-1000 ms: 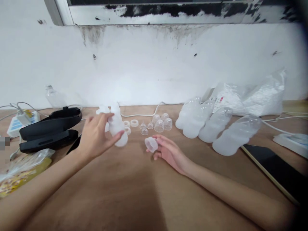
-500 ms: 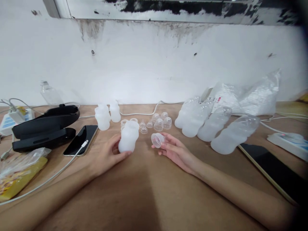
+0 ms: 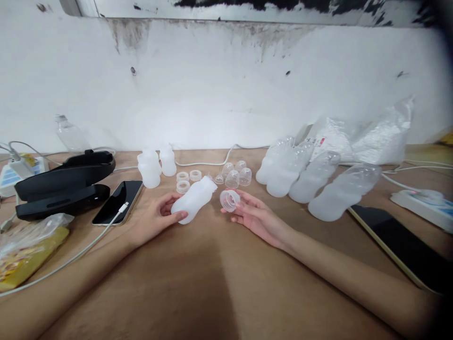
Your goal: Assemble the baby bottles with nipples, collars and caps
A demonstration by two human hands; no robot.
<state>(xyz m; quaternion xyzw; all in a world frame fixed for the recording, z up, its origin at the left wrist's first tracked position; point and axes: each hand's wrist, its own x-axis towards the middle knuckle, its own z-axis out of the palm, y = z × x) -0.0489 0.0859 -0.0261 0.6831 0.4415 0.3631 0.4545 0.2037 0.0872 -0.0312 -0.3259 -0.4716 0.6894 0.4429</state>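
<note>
My left hand (image 3: 161, 215) is wrapped round the lower part of a frosted white baby bottle (image 3: 193, 200), which tilts with its open neck to the upper right. My right hand (image 3: 255, 212) pinches a clear threaded bottle cap (image 3: 230, 200), its hollow side turned towards the bottle. A small gap separates the bottle's neck from the cap. Behind the tilted bottle lie several white collar rings (image 3: 182, 187). Clear domed covers (image 3: 232, 179) stand behind the cap, beside a small clear teat (image 3: 219, 179) partly hidden by the bottle's neck.
Two frosted bottles (image 3: 150, 170) stand at the back left. Several capped bottles (image 3: 345, 192) lean at the right, before a white plastic bag (image 3: 375, 137). Phones (image 3: 118, 203), a black case (image 3: 67, 179), a snack bag (image 3: 33, 250), cables and a power strip (image 3: 423, 208) surround the work area.
My left hand has tipped the bottle from nearly upright to leaning right, uncovering the collar rings. The cap in my right hand has turned slightly and shifted a little left.
</note>
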